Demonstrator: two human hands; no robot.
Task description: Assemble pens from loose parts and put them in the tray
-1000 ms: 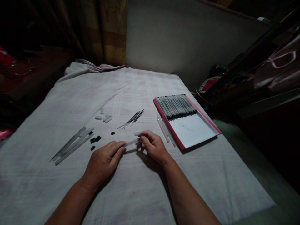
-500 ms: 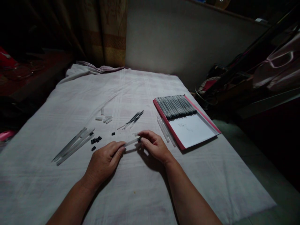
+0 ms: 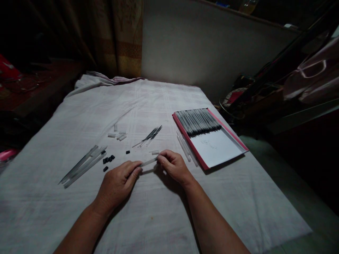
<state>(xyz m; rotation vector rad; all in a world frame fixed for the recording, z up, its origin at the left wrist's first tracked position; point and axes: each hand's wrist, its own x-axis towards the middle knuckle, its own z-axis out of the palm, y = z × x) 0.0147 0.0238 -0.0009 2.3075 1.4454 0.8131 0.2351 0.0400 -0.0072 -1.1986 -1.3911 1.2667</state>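
Observation:
My left hand (image 3: 119,181) and my right hand (image 3: 172,165) both pinch the ends of one clear pen barrel (image 3: 148,162), held just above the white cloth. A small clear cap (image 3: 155,152) lies right beyond my right fingers. Thin ink refills (image 3: 149,135) lie in a loose bunch further back. Empty clear barrels (image 3: 83,165) are piled to the left, with small black plugs (image 3: 108,160) beside them. Clear caps (image 3: 118,134) are scattered behind those.
A red-edged tray (image 3: 227,132) with a row of assembled pens (image 3: 198,121) and white paper sits at the right. Two clear barrels (image 3: 186,148) lie along its left side. The cloth-covered table (image 3: 159,211) ends near dark clutter at right and a curtain behind.
My hands stay on the same barrel; the right fingers have closed more tightly over its end. The view has shifted slightly.

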